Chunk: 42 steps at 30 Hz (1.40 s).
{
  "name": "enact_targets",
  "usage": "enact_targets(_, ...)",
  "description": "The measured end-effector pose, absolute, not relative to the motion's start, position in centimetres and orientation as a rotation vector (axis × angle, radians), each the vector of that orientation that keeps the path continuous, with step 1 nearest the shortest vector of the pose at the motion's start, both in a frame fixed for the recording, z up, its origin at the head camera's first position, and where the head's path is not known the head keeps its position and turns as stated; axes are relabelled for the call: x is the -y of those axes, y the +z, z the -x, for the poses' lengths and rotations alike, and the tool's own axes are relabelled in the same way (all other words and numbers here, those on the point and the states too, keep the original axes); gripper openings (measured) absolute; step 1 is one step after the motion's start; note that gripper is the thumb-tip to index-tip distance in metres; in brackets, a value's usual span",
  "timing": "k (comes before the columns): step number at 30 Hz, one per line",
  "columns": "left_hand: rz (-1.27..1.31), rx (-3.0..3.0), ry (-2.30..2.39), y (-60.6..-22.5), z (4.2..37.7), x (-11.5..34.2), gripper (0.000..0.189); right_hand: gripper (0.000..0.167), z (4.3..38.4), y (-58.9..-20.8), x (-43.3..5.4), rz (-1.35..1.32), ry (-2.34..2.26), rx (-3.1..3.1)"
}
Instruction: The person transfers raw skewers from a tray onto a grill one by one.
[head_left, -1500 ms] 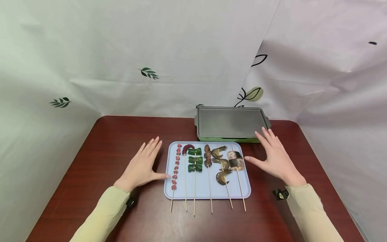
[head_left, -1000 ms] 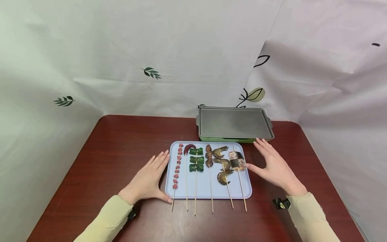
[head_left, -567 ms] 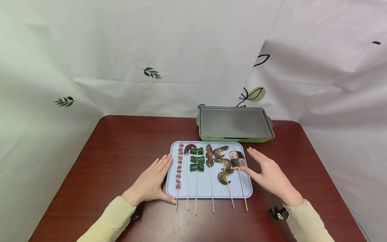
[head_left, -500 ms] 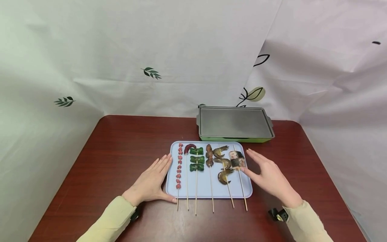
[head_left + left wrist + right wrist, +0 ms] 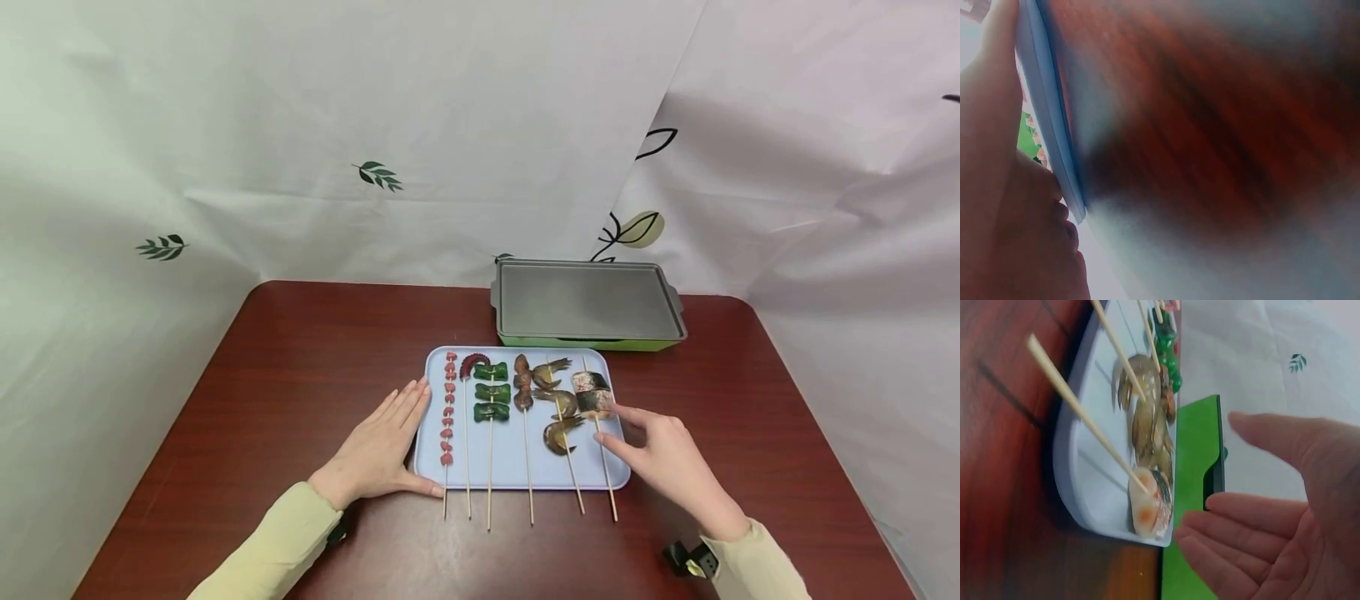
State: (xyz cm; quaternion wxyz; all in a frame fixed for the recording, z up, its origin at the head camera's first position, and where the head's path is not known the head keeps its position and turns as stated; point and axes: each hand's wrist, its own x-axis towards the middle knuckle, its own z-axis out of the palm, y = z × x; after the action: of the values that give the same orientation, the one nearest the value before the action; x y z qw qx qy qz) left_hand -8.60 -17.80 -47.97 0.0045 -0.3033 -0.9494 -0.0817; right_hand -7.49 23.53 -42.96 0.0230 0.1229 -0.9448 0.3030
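A light blue tray carries several skewers, their sticks jutting over its near edge. From left they hold small red pieces, a dark red tentacle, green rolls, brown meat chunks, shrimp and fish pieces. Along the tray's left rim rests my left hand, fingers straight, thumb at the near left corner. My right hand hovers by the fish skewer, thumb and index finger apart. The right wrist view shows a gap between that hand and the fish.
Behind the tray stands a green grill with a grey flat plate. The reddish-brown table has pale leaf-patterned cloth hanging around its back and sides.
My left hand has moved right onto the tray's edge, and the leftmost stick shifted slightly. My right hand has come down and left toward the fish skewer, its fingers drawing closer to the thumb.
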Motion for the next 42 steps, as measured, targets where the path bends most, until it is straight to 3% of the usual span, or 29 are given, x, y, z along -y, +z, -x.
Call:
enact_targets(9, 0.974, 2.921, -0.218, -47.9, 8.7, 17.7, 0.14, 0.047, 6.2, -44.0, -23.1, -0.16, 1.119, 3.005)
enact_targets(19, 0.959, 2.949, -0.195, -47.9, 8.7, 17.7, 0.14, 0.03, 6.2, -45.2, -23.0, -0.173, 1.122, 3.015)
enact_targets(42, 0.963, 2.971, -0.201, -47.9, 8.7, 17.8, 0.14, 0.035, 5.9, -45.9, -23.3, -0.03, 1.731, 2.879)
